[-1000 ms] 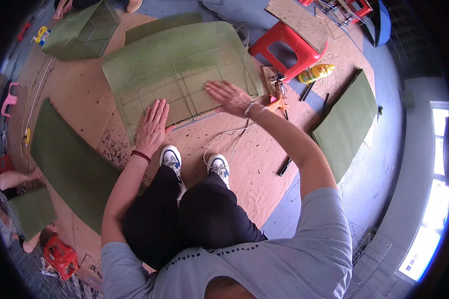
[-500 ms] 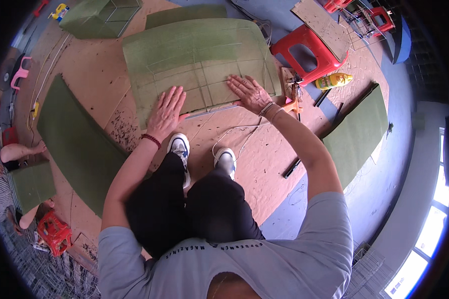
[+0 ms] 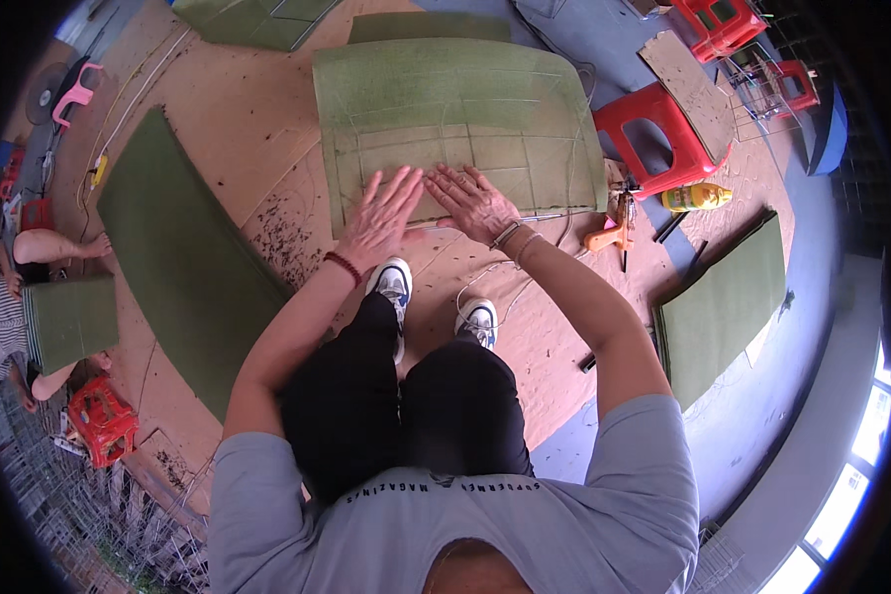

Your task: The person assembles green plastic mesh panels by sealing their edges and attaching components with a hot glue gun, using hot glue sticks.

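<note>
left hand [image 3: 381, 213], right hand [image 3: 473, 204]: spread flat over green sheet [image 3: 455, 109] | brown floorboard [image 3: 530, 366] | bright window [image 3: 841, 503]

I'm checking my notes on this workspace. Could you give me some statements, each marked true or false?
1. Both hands, left hand and right hand, are at the green sheet's near edge. True.
2. The right hand holds the orange tool. False: the orange tool lies apart, to its right.
3. A beaded bracelet circles the left wrist. True.
4. The shoes are solid black. False: the shoes are mainly white.
</note>
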Demonstrator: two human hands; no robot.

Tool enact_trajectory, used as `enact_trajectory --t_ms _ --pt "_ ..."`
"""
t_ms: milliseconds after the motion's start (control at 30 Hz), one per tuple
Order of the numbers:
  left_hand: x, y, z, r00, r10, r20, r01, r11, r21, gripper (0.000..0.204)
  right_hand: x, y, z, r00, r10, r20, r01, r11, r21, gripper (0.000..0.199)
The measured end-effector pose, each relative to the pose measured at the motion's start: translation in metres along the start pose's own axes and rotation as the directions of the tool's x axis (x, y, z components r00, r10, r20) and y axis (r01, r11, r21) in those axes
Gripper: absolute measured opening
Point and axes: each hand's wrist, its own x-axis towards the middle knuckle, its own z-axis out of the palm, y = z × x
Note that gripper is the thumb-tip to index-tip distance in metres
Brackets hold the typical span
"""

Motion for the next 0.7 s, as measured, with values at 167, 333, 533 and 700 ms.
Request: enact_trajectory --t_ms 167,333,533,700 --pt "-0.012 -0.011 0.0 0.999 -0.024 0.021 0.023 0.999 0.048 0.078 -0.001 0.001 0.004 1.0 -0.024 0.011 0.025 1.0 -0.012 0.068" --pt "-0.01 -0.01 0.0 1.0 -0.022 0.017 0.021 0.998 0.059 0.073 -0.004 0.0 -0.002 0.995 -0.023 0.099 0.037 0.99 -0.134 0.069" --pt "-0.008 -0.006 -0.006 0.999 -0.043 0.007 0.043 0.999 -0.011 0.073 -0.043 0.043 -0.026 0.98 0.128 0.152 -0.121 0.991 -0.058 0.082" --pt "-0.008 -0.007 -0.002 0.998 -0.046 0.038 0.046 0.999 -0.005 0.073 -0.069 0.073 -0.015 0.996 0.033 0.079 -0.031 0.999 -0.022 0.081"
